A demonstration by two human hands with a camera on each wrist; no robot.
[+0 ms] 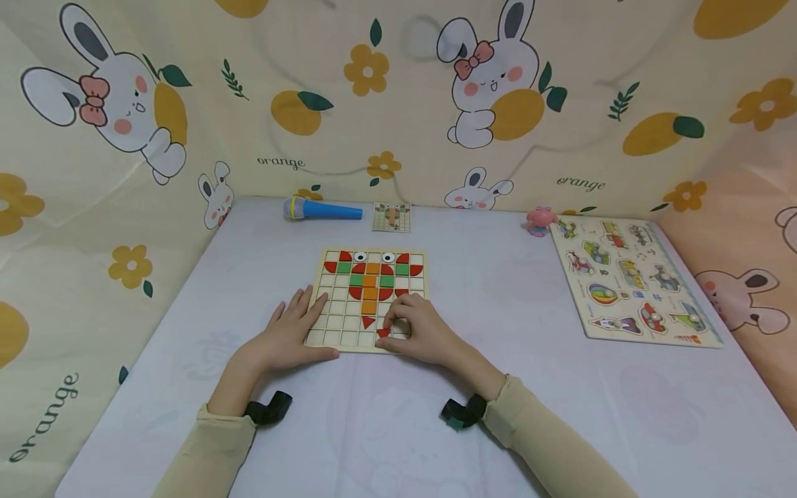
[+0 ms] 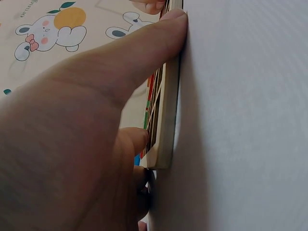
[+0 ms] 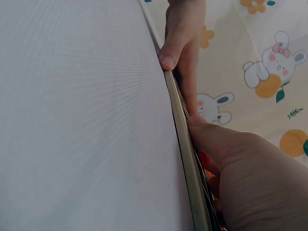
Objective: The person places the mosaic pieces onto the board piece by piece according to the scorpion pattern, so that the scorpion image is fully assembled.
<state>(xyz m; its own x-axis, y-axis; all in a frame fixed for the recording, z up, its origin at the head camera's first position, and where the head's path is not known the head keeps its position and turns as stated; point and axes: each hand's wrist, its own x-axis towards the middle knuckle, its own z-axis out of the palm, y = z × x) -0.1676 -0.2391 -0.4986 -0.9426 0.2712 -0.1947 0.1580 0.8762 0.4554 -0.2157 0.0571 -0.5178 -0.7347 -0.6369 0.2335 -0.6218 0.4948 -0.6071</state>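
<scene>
A square wooden grid board (image 1: pixel 333 321) lies on the table, holding red, green and orange pieces and two eye pieces. Its orange squares (image 1: pixel 370 294) form a column, with a red triangle below. My left hand (image 1: pixel 280 339) rests at the board's left side, fingers spread over the edge and thumb along the front edge; the left wrist view shows that thumb (image 2: pixel 154 41) on the board's rim. Near the front edge, my right hand (image 1: pixel 426 330) pinches another red triangle (image 1: pixel 382 333) between thumb and curled index finger. This hand covers the board's right front corner.
Behind the board lie a blue toy microphone (image 1: pixel 330 210) and a small pattern card (image 1: pixel 392 217). A pink figurine (image 1: pixel 541 220) stands at the back right, beside a picture puzzle board (image 1: pixel 635 283). A printed cloth (image 1: pixel 373 124) hangs behind the table.
</scene>
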